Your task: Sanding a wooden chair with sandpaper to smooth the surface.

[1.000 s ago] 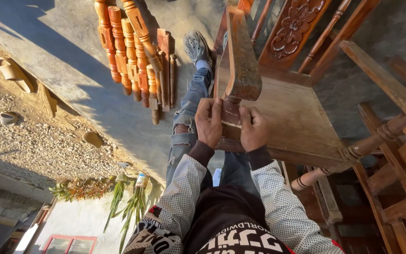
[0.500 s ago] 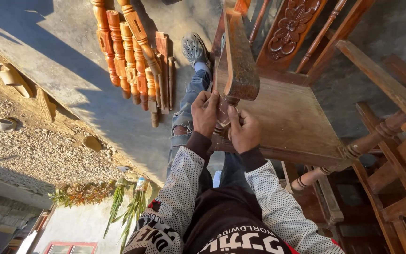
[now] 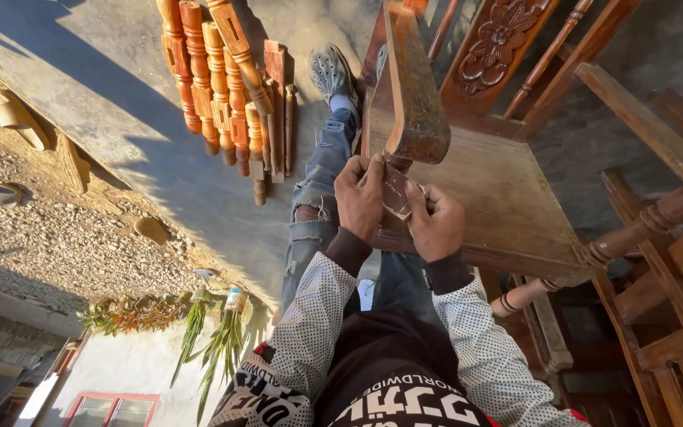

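Observation:
I sit beside a brown wooden chair (image 3: pixel 499 198) with a carved flower back (image 3: pixel 498 43). Its near armrest (image 3: pixel 413 87) rises above my hands. My left hand (image 3: pixel 360 202) and my right hand (image 3: pixel 436 223) both grip the short turned post under that armrest. Between them they pinch a small brown sheet (image 3: pixel 395 190), which looks like sandpaper, wrapped against the post. The post itself is mostly hidden by my fingers.
Several orange turned wooden spindles (image 3: pixel 223 87) lie on the concrete floor to the left of my outstretched leg and grey shoe (image 3: pixel 332 75). More chair frames (image 3: pixel 673 261) crowd the right side. Gravel (image 3: pixel 41 229) and green plants (image 3: pixel 215 340) lie at the left.
Both hands have shifted along the armrest post, first up, then slightly down and right, with the brown sheet kept between them. The view has moved a little.

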